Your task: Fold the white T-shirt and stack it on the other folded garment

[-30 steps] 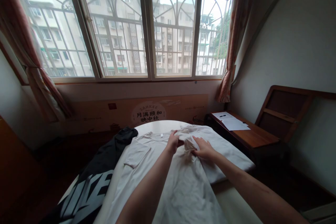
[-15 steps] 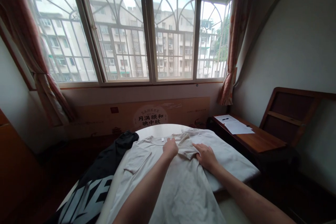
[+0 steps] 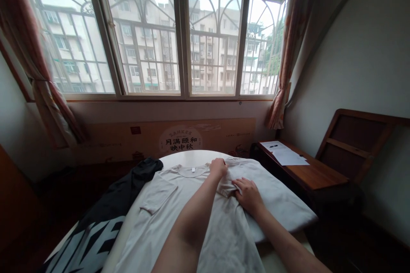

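A light T-shirt (image 3: 188,192) lies spread on the round white table (image 3: 192,155), its neckline toward the window. My left hand (image 3: 218,169) is closed on the shirt near the right end of the neckline, at the shoulder. Just right of it and nearer to me, my right hand (image 3: 248,194) rests with fingers spread on the bunched sleeve. A folded white cloth (image 3: 278,196) lies under the sleeve and along the table's right side.
Black clothing with large grey letters (image 3: 112,204) hangs over the table's left side. To the right, a wooden surface (image 3: 323,175) holds white papers (image 3: 286,155) and a pen. A printed cardboard panel (image 3: 105,136) stands below the window.
My left hand has moved right and a little farther away, from the neckline to the shoulder. The neckline now lies smoother and more open. My right hand has barely shifted.
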Action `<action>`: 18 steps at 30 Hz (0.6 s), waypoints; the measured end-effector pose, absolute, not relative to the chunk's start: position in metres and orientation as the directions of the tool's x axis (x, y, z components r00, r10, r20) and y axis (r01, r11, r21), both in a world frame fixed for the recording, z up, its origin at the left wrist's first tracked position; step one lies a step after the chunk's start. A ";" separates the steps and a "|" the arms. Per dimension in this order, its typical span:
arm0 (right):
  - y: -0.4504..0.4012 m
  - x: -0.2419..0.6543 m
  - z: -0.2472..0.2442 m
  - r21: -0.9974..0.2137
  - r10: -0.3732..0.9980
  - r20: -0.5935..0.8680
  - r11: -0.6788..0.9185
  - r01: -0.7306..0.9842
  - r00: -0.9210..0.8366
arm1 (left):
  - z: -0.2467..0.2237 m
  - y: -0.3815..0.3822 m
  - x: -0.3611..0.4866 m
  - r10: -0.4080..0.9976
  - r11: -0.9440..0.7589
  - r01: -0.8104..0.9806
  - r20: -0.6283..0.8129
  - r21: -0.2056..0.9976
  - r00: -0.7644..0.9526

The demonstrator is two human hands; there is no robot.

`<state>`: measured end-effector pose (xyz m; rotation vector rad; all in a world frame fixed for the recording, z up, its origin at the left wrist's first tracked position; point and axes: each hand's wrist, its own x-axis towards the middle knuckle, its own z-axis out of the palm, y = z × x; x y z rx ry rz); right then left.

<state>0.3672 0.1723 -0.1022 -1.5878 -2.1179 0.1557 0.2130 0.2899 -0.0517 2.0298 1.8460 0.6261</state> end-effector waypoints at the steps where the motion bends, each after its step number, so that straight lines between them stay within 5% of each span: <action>1: 0.172 0.367 -0.102 -0.372 0.924 0.319 0.328 0.868 -0.212 | -0.052 0.292 0.214 0.993 -0.110 0.848 0.102 0.518 0.067; 18: 0.173 0.372 -0.106 -0.339 0.856 0.440 0.437 0.833 -0.271 | -0.064 0.311 0.203 0.946 -0.286 0.873 0.260 0.395 0.193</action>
